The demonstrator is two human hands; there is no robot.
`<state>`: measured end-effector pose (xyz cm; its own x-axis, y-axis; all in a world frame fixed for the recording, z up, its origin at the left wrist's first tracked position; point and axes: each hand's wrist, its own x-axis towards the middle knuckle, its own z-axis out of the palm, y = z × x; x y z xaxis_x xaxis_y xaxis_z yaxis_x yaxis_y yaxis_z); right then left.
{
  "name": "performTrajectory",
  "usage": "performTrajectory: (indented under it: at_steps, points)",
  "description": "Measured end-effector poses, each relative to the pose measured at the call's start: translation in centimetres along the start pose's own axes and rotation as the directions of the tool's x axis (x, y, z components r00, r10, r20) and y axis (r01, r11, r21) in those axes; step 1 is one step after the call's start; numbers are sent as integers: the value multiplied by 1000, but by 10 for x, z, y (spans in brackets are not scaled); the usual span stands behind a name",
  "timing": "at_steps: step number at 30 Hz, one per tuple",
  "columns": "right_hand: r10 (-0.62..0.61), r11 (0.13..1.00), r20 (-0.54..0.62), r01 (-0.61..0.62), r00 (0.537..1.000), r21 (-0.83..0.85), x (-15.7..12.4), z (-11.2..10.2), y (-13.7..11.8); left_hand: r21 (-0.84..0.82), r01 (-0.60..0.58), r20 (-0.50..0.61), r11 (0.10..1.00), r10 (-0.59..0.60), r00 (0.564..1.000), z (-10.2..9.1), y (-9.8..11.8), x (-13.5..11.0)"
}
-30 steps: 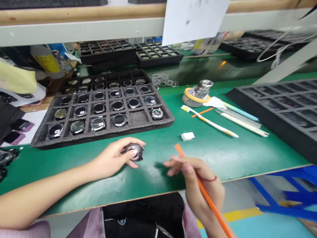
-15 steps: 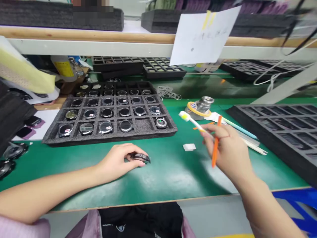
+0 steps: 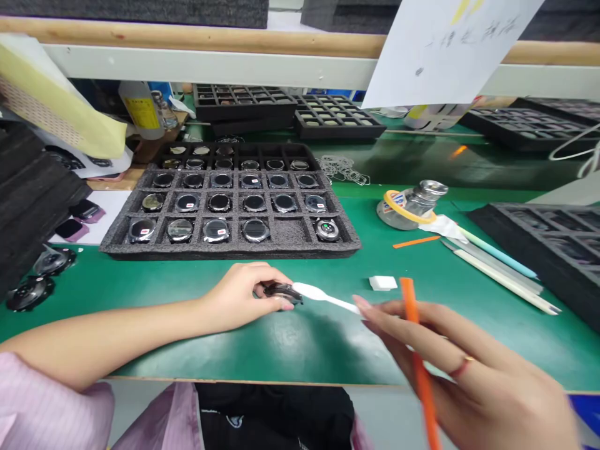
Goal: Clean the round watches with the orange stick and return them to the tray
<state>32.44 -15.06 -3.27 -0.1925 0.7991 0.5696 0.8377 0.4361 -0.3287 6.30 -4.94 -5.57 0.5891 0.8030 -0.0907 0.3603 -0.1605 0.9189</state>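
Observation:
Low over the green table, my left hand (image 3: pixel 248 290) grips a dark round watch case (image 3: pixel 284 292) by its sides, tilted on edge. My right hand (image 3: pixel 450 356) is closed around the handle of a white toothbrush (image 3: pixel 328 297). The brush head lies at the right edge of the watch case; whether its bristles touch is hard to see. An orange strip (image 3: pixel 416 350) is also tucked between the right fingers, blurred at its lower end. A small white block (image 3: pixel 383 283) lies on the table between the two hands, just beyond the brush.
A black foam tray (image 3: pixel 229 250) of watch cases sits behind my left hand. A glass bottle (image 3: pixel 412 205) with a yellow band, another orange strip (image 3: pixel 416 242) and several pen-like tools (image 3: pixel 506 278) lie right. Another foam tray (image 3: pixel 525 250) flanks them. A shelf beam (image 3: pixel 210 65) crosses above.
My right hand has come down and nearer with the toothbrush, whose head has turned from raised to beside the watch case. The left hand still holds the case. The view has shifted.

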Motion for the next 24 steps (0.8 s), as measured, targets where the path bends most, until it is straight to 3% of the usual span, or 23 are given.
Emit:
performTrajectory:
  at_steps: [3,4,6,9,14,17,20,24]
  points:
    - [-210,976,89,214,974,-41,10,8,-12,4,-18,2,1000,18,1000,0,1,1]
    - [-223,971,125,232,967,-63,12,7,-13,-15,-6,7,1000,6,1000,1,1,1]
    - [-174,965,151,199,973,-172,14,-1,-10,-57,40,19,998,-39,999,2,-1,2]
    - [-94,929,64,110,994,-354,13,-10,-5,-70,68,30,995,-66,997,3,-4,3]
    - [-136,981,64,143,989,-134,5,8,-1,-88,87,42,992,-84,996,0,-3,0]
    - [-19,987,-25,15,999,-162,-4,12,6,-125,96,51,987,-90,995,-5,4,-3]
    - [95,994,-97,-98,991,-37,-11,17,1,-35,18,-19,999,-19,1000,-5,8,-4]
    - [72,989,-96,-59,993,133,-20,36,-17,-122,19,-36,992,-23,999,-2,3,-4]
